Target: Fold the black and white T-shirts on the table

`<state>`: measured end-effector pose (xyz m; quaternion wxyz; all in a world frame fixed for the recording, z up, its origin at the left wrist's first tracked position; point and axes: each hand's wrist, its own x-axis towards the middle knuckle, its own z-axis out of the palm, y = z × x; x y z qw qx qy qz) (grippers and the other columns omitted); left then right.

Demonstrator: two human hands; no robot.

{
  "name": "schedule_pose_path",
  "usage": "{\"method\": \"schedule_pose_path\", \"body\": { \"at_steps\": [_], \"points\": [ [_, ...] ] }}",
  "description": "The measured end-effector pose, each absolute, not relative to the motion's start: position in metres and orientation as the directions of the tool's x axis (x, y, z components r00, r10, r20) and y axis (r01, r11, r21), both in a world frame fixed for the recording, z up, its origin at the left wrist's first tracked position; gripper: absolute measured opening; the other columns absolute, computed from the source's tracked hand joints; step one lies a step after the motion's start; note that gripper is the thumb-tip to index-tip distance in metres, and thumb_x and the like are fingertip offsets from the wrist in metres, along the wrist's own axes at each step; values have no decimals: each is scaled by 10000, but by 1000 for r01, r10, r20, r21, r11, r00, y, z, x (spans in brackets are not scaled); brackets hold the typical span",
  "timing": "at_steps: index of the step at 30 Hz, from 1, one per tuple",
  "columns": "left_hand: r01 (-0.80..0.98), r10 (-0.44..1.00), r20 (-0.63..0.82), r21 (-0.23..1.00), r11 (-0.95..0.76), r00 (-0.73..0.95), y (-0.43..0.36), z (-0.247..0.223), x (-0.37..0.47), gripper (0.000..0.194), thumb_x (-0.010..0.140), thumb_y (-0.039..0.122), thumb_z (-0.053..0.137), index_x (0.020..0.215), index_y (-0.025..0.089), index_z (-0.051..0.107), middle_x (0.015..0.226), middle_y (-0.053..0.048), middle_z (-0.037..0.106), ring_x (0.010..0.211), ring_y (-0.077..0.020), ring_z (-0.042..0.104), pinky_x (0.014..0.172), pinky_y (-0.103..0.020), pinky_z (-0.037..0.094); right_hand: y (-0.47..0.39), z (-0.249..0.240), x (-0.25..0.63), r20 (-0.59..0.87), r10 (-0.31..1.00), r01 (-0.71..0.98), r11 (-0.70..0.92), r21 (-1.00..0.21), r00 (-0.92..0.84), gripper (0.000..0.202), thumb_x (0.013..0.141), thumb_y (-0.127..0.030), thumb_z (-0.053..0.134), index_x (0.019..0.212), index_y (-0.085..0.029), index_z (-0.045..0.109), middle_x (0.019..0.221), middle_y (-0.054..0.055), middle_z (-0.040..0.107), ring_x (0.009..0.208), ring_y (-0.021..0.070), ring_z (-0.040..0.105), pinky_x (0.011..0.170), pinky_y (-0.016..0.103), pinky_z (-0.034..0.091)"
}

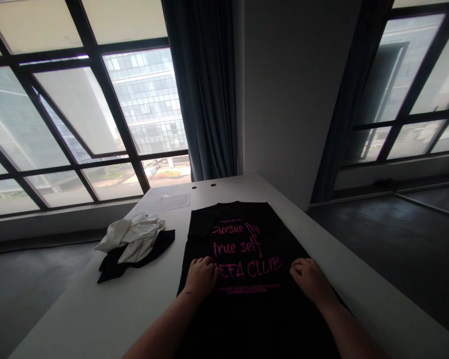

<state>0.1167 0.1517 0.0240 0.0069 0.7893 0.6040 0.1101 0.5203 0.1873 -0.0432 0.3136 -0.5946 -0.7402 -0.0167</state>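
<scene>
A black shirt with pink lettering lies spread on the white table, its neckline toward the far end. My left hand rests on the shirt's left part beside the lettering, fingers curled and pressed together on the cloth. On the right part, just past the end of the large letters, my right hand has its thumb and fingers pinched together at the fabric. The shirt's lower part runs down between my forearms and out of the frame.
Crumpled white cloth and black cloth lie at the table's left edge. Papers and two round holes are near the far end. Beyond stand windows, blue curtains and a wall column.
</scene>
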Motion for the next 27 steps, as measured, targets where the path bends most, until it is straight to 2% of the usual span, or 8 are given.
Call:
{"method": "schedule_pose_path", "body": {
  "at_steps": [2,4,6,9,13,17,22,27],
  "points": [
    [950,961,136,168,-262,241,156,15,115,357,1032,394,495,1258,285,748,1374,-80,679,1257,-281,607,1071,-449,437,189,-44,524,489,869,902,266,-341,-72,359,905,-324,515,627,-231,721,855,87,740,872,270,653,870,414,508],
    [950,967,113,189,-249,230,158,3,109,459,1027,429,509,1461,325,614,1557,-59,556,1440,-302,483,1175,-492,382,190,-45,525,483,874,897,258,-359,-57,358,917,-329,502,650,-227,718,859,93,736,854,264,661,858,409,518],
    [950,970,92,200,-238,224,156,-10,102,521,1041,457,487,1549,348,514,1653,-40,441,1534,-300,374,1250,-525,300,191,-47,525,482,874,878,276,-391,-60,352,933,-335,478,726,-217,736,921,106,737,883,263,675,874,409,533],
    [952,974,83,208,-223,210,152,-23,91,519,1058,479,461,1564,369,490,1698,-41,358,1572,-293,314,1277,-533,261,192,-50,521,479,876,861,283,-423,-53,332,933,-339,480,984,-205,780,1145,126,724,1073,281,678,997,433,528],
    [956,978,76,206,-207,196,149,-25,84,515,1055,478,477,1563,397,484,1709,-30,333,1581,-288,292,1280,-526,262,191,-57,517,379,922,890,238,-390,-81,464,938,-389,515,1303,-193,724,1405,155,632,1307,318,593,1136,494,463],
    [958,980,56,206,-199,191,147,-20,85,524,1052,470,481,1571,399,473,1710,-31,328,1586,-280,279,1291,-521,238,189,-61,517,324,938,919,232,-319,-124,483,950,-387,522,1348,-189,711,1462,164,597,1360,337,555,1164,516,440],
    [955,979,62,218,-201,192,146,-19,85,531,1046,481,477,1569,390,479,1703,-33,346,1588,-284,272,1290,-533,237,187,-56,512,363,923,935,233,-267,-126,457,947,-324,525,1332,-167,713,1399,169,621,1311,325,581,1148,496,460],
    [951,979,76,235,-201,189,144,-18,85,530,1031,473,508,1553,379,507,1689,-33,377,1578,-294,298,1290,-524,243,196,-41,494,368,889,898,372,-235,-272,419,940,-313,547,1291,-190,739,1405,155,613,1356,321,535,1188,480,419]
  ]
}}
